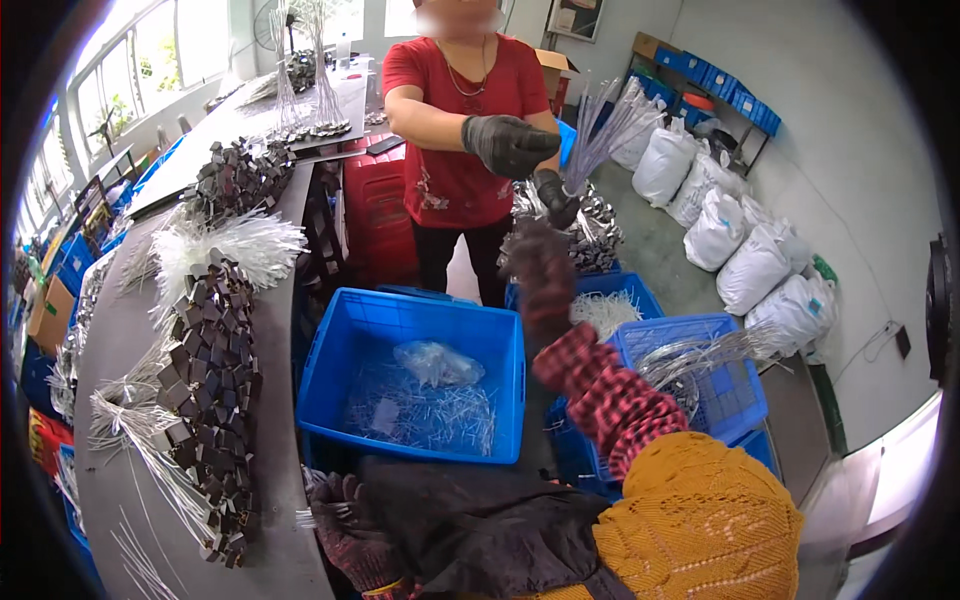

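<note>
dark knit glove on the right hand (pixel 540 262), reaching up to the bundle of thin wires (pixel 610 125) a co-worker's black-gloved hand (pixel 555 197) offers; its grip i cannot tell. left hand (pixel 350 520) closed on short wires by the counter (pixel 110 350); best take the bundle low

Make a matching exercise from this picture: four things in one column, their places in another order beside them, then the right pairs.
Things:
1. Clear plastic bag
2. White sacks
3. Bundle of thin rods
4. Small dark blocks

Places:
A. On the grey workbench at the left
B. Inside the blue crate
C. On the floor along the right wall
D. In the gloved hand of the co-worker in red

Pairs: 1-B, 2-C, 3-D, 4-A
</note>
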`<move>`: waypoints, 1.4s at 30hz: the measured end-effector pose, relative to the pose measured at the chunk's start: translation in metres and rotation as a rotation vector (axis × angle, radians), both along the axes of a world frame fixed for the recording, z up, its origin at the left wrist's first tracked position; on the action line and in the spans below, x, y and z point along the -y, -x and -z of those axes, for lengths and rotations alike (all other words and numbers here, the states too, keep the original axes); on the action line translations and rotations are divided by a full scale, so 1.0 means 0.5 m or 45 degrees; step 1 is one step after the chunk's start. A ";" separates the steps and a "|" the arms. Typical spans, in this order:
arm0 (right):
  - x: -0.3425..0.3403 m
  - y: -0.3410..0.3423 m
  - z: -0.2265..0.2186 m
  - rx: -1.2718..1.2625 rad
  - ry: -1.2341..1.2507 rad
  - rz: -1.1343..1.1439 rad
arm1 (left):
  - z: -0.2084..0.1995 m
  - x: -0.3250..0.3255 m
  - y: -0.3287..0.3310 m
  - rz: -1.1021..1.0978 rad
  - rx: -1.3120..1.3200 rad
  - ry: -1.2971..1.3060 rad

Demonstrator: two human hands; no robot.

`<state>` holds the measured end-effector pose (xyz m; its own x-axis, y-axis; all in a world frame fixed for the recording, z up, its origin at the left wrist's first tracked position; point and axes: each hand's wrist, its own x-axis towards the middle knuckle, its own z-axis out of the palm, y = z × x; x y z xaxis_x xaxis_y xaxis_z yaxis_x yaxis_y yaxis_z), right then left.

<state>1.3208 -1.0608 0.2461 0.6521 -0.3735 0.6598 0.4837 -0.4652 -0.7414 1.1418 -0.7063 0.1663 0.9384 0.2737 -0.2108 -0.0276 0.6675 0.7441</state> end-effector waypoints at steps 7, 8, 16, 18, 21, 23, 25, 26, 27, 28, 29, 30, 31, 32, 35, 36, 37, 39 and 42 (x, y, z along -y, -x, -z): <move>0.204 -0.040 -0.207 0.546 0.523 0.765 | 0.020 0.027 -0.024 0.046 -0.079 0.292; 0.202 -0.019 -0.242 0.496 0.415 0.785 | 0.028 0.027 -0.023 0.092 -0.050 0.257; 0.295 0.188 -0.264 0.381 0.197 1.053 | 0.031 0.061 -0.019 0.355 0.096 0.422; 0.341 0.220 -0.278 0.348 0.343 1.088 | 0.009 0.080 -0.026 0.380 -0.052 0.418; 0.301 0.244 -0.318 0.130 0.574 1.127 | -0.001 0.092 -0.021 0.357 -0.156 0.412; 0.310 0.231 -0.344 0.123 0.672 1.104 | -0.004 0.097 -0.015 0.350 -0.096 0.424; 0.327 0.215 -0.363 0.142 0.848 1.210 | -0.010 0.105 -0.012 0.410 -0.103 0.497; 0.335 0.226 -0.376 0.087 0.879 1.216 | -0.018 0.119 -0.015 0.431 -0.093 0.506; 0.335 0.224 -0.382 0.098 0.869 1.212 | -0.048 0.122 -0.006 0.460 -0.205 0.476; 0.335 0.221 -0.386 0.108 0.900 1.218 | -0.064 0.122 -0.002 0.487 -0.319 0.446; 0.332 0.222 -0.393 0.118 0.932 1.226 | -0.026 0.102 -0.007 0.480 -0.310 0.442; 0.328 0.220 -0.399 0.129 0.964 1.226 | 0.048 0.067 -0.017 0.649 -0.183 0.909; 0.326 0.216 -0.401 0.138 0.994 1.223 | 0.087 0.046 -0.017 0.809 -0.040 1.373; 0.325 0.215 -0.402 0.144 1.032 1.232 | 0.072 0.049 -0.008 0.806 -0.036 1.372; 0.319 0.197 -0.402 0.226 1.018 1.129 | 0.006 0.077 0.033 0.633 0.115 0.410; 0.320 0.194 -0.402 0.224 1.028 1.130 | -0.010 0.096 0.030 0.467 -0.026 0.424; 0.322 0.191 -0.400 0.232 1.037 1.116 | -0.021 0.109 0.029 0.301 -0.168 0.435; 0.326 0.190 -0.402 0.257 1.035 1.094 | -0.028 0.113 0.038 0.288 -0.179 0.440; 0.332 0.190 -0.409 0.183 1.020 1.054 | -0.035 0.095 0.050 0.373 -0.165 0.459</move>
